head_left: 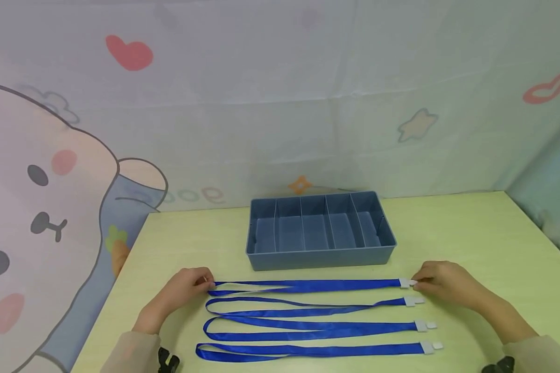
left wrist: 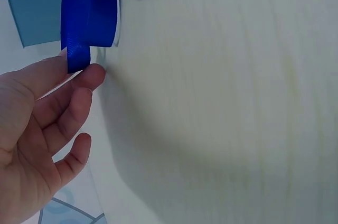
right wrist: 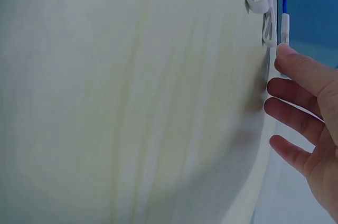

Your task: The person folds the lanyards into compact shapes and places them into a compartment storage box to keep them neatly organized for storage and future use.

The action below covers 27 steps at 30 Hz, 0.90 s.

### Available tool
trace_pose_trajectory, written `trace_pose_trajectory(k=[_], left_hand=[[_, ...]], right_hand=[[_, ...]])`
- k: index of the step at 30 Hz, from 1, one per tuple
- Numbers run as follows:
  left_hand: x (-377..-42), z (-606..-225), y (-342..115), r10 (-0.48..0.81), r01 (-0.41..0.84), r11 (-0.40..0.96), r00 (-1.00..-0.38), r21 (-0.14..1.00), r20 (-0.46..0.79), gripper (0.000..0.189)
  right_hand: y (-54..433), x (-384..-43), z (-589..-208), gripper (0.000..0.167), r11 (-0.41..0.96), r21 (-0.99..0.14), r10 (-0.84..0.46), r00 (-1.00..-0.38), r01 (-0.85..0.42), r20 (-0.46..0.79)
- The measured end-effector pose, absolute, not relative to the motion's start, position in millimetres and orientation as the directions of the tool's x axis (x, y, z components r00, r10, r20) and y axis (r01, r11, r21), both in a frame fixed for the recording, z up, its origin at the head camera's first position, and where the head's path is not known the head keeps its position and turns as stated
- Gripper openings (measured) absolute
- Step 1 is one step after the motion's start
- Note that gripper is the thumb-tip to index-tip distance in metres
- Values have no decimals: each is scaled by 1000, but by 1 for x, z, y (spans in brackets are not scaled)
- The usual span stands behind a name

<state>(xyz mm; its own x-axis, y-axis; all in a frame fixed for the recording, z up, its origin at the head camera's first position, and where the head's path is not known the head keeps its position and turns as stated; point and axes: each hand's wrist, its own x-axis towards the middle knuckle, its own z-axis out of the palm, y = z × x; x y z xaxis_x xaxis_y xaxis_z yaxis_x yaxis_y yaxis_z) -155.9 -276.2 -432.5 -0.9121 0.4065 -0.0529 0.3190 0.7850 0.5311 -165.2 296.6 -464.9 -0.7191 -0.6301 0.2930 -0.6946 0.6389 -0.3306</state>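
Observation:
Several blue lanyards with white plastic clips lie in roughly parallel rows on the table, clips to the right. My left hand (head_left: 183, 289) pinches the looped left end of the farthest lanyard (head_left: 345, 285). In the left wrist view, its ribbon (left wrist: 78, 57) sits between thumb and forefinger. At the other end, my right hand (head_left: 450, 284) pinches that lanyard's white clip (head_left: 405, 283) by its tip; the right wrist view shows the thumb over the clip (right wrist: 285, 23), partly hiding it. Nearer me lie a second lanyard (head_left: 261, 313), a third (head_left: 261, 336) and the nearest one (head_left: 354, 350).
Behind the lanyards stands a grey-blue tray (head_left: 322, 259) with several narrow compartments side by side. The pale yellow table (head_left: 205, 233) ends at a printed cloth backdrop (head_left: 261, 103) at the back and on the left.

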Motion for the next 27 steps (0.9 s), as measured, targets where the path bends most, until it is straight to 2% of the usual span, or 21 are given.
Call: trace_pose_trajectory(k=[2,7,13,16,20,23,25,27], left_hand=[[-156,-431,-276,400,315,787,-915,530,-51,7],[-155,-428,-276,396,318,782,-918,536,-33,6],[-157,-428,-279,410,348,764,-912,543,8,5],[-158,-429,-280,402,347,769,-915,536,16,4],[-158,-429,-281,386,321,758,-922,568,6,4],[-158,-426,-280,384,303,722,-923,622,3,7],[-157,-425,-279,386,300,700,-923,648,10,8],[-157,-423,-278,387,304,685,-922,662,23,9]], right_hand=[[297,-165,-464,7,653,-343,-616,-737,-676,279],[299,-163,-458,7,677,-468,-548,-814,-568,194],[302,-159,-449,8,703,-598,-409,-907,-384,100],[305,-159,-445,14,670,-687,-361,-932,-282,30],[310,-158,-442,20,546,-822,-333,-942,-162,-35],[314,-158,-442,14,404,-908,-327,-944,-112,-29],[316,-159,-442,12,280,-956,-344,-939,-87,-15],[317,-160,-442,20,120,-991,-387,-922,-58,7]])
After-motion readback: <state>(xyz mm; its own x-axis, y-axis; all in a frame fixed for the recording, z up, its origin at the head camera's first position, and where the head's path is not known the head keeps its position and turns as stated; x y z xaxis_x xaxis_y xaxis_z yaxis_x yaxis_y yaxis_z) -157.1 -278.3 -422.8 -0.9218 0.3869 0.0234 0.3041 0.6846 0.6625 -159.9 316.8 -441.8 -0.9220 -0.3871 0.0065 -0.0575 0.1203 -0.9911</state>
